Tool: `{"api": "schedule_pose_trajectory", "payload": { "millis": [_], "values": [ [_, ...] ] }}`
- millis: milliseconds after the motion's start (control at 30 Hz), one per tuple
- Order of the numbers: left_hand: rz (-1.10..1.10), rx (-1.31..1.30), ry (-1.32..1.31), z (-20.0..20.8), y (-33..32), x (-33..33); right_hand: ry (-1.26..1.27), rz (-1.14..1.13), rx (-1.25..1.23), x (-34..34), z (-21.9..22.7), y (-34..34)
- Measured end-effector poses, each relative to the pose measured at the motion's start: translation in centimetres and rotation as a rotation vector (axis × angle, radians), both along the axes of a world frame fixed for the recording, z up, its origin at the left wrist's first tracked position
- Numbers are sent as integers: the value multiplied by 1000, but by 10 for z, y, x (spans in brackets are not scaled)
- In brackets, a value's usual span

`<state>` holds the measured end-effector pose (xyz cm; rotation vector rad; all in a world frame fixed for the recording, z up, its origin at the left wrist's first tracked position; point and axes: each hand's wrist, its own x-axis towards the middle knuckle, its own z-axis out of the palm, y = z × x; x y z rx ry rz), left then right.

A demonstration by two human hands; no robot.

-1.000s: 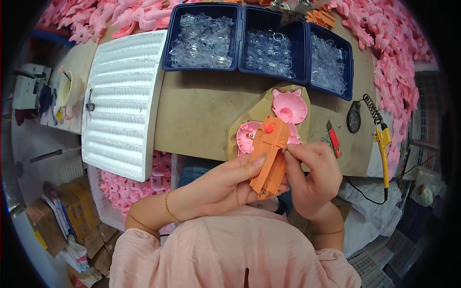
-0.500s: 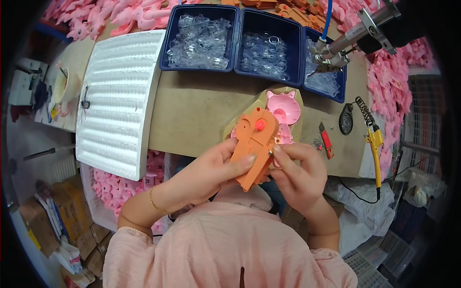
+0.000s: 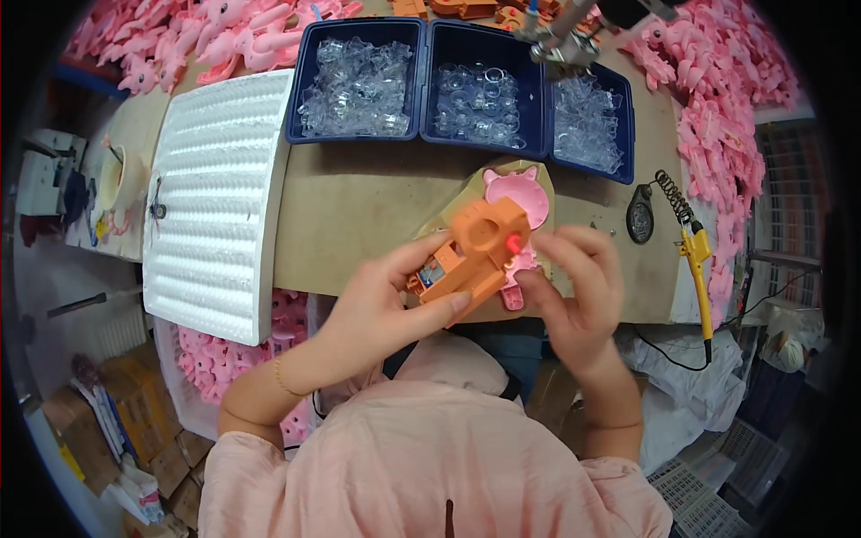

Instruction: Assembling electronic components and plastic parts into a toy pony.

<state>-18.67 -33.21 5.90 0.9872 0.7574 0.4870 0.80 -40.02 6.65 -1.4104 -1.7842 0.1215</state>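
My pink sleeves fill the bottom of the view, and my forearms rise from them toward the desk (image 3: 359, 215). My left hand (image 3: 386, 300) is closed around an orange plastic toy body (image 3: 471, 255): the thumb lies along its lower edge and the fingers curl over its upper left side, so I hold it tilted, just above the near edge of the desk. A small red knob (image 3: 513, 243) sticks out of its right end. My right hand (image 3: 578, 287) is beside it with the fingers loosely curled and spread; the fingertips are close to the red knob, and I cannot tell whether they touch it. It grips nothing that I can see.

Just behind the toy body, a pink animal-shaped piece (image 3: 522, 199) lies on the desk, partly hidden by what I hold. To the right lie a dark oval tag (image 3: 639, 215) and a yellow-handled soldering iron (image 3: 698, 269) with a coiled stand. To the left rests a white ribbed foam tray (image 3: 211, 206). Farther back stand three dark blue bins (image 3: 421, 85) side by side, each holding clear plastic parts (image 3: 357, 88). Beyond them, heaps of pink toy parts (image 3: 224, 36) run along the far edge and down the right side.
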Motion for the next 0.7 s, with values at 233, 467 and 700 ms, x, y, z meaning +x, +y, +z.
{"api": "schedule_pose_trajectory", "payload": {
  "millis": [233, 467, 700],
  "values": [
    [-321, 560, 172, 14, 12, -8, -338, 123, 168, 11, 5, 0],
    [-207, 900, 350, 14, -8, 2, -177, -38, 205, 0, -19, -10],
    [-219, 1090, 302, 6, 7, -6, 292, -12, -2, 1, -3, -12]
  ]
}}
